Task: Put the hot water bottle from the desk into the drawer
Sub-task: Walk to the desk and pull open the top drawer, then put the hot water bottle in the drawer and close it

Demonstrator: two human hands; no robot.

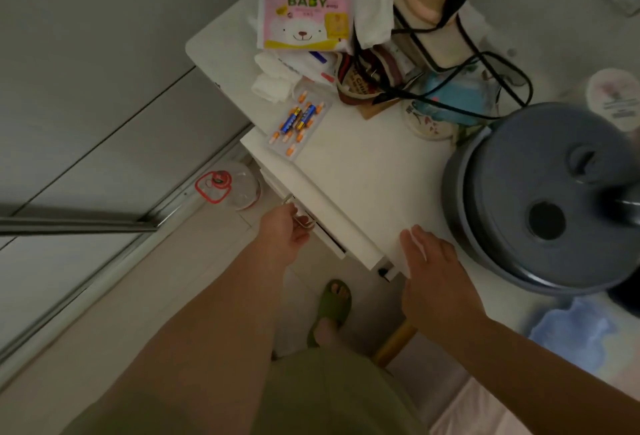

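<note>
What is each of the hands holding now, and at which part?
The left hand grips the drawer by its metal handle. The right hand holds nothing; it rests flat on the desk edge.

Head view, steeply down, close over desk (363,157) edge, hands (436,278)

Both arms reach forward and down.
Left hand (284,231) curled, fingers hooked shut; right hand (437,273) flat, palm down, fingers spread.

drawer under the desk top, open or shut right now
Barely open. The drawer front stands just off the desk edge, with a dark gap behind it. The left hand has its fingers on the metal handle.
</note>
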